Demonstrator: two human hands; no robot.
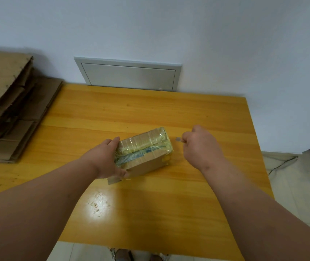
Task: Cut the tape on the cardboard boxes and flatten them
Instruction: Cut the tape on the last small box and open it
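Observation:
A small cardboard box (146,157), wrapped in clear and yellowish tape with a blue strip along its top, lies in the middle of the wooden table (150,213). My left hand (106,157) grips the box's left end, fingers over the top and thumb at the near corner. My right hand (201,146) hovers just right of the box, fingers curled round a small tool whose grey tip (178,139) sticks out toward the box. What the tool is cannot be told.
A stack of flattened cardboard boxes (9,110) lies on the table's left end. A white wall panel (129,76) sits behind the table. Tiled floor and a cable (282,164) lie to the right. Small debris is scattered near the front of the table.

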